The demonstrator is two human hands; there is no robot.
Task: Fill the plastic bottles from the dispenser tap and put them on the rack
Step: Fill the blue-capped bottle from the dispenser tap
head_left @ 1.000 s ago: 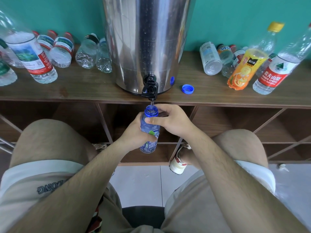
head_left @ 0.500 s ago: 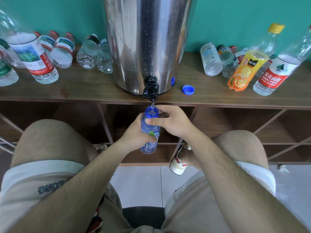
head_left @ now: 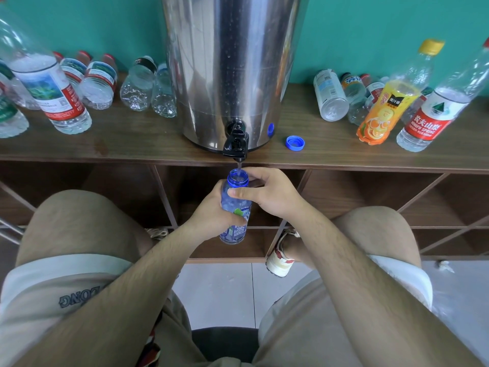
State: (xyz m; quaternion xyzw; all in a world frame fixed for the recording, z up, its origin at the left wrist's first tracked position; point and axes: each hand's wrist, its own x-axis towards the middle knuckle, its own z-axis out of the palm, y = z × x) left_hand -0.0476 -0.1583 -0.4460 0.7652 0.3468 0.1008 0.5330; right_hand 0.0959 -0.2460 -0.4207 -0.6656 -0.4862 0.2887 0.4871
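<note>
Left hand (head_left: 209,221): wrapped round the middle of the blue bottle (head_left: 235,206); right hand (head_left: 267,194): thumb and fingers pinching its neck just below the open mouth. Bottle: upright, held in the air just beneath the black tap (head_left: 236,140) of the steel dispenser (head_left: 232,62), a thin stream entering. Best handled with the mouth centred under the spout and the body level; its blue cap (head_left: 295,142) lies on the shelf (head_left: 132,144), right of the tap.

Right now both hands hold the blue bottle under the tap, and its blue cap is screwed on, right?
Not quite. In the head view the blue bottle is open, with water running in from the tap. A blue cap lies on the shelf beside the dispenser. The left hand and right hand do hold it.
</note>
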